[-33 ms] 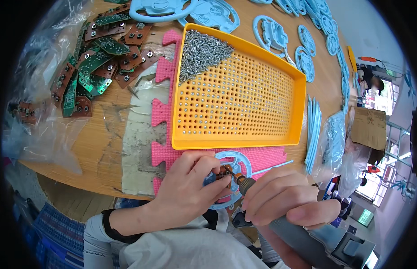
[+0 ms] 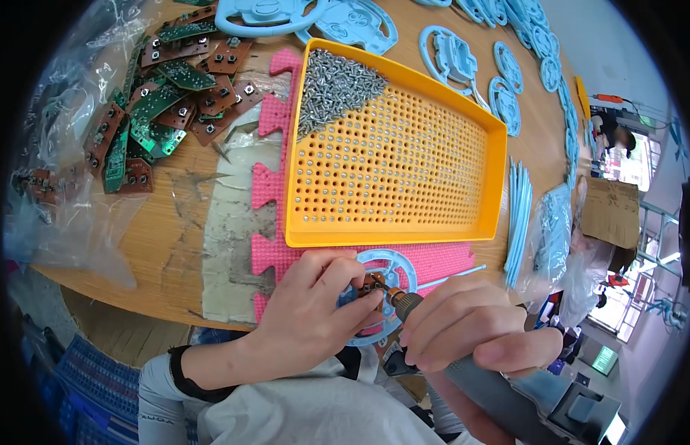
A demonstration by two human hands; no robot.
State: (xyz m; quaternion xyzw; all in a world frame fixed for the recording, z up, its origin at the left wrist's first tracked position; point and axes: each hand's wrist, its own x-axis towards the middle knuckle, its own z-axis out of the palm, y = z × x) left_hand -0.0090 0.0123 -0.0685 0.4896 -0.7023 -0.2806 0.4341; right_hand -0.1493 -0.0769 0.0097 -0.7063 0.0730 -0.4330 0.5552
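On the wooden table (image 2: 174,230), left to right: loose circuit boards (image 2: 159,96), then an orange perforated tray (image 2: 404,230) holding screws (image 2: 334,81). Below it, left hand (image 2: 315,319) pinches a small brown board (image 2: 372,284) onto a blue plastic wheel (image 2: 389,271) lying on pink foam mat (image 2: 278,185). Right hand (image 2: 471,326) grips an electric screwdriver (image 2: 508,386), tip touching the board.

The wooden tabletop (image 2: 174,237) carries a pink foam mat (image 2: 274,185) under an orange perforated screw tray (image 2: 397,159), a heap of circuit boards (image 2: 163,96), and light-blue plastic wheel parts (image 2: 500,81).
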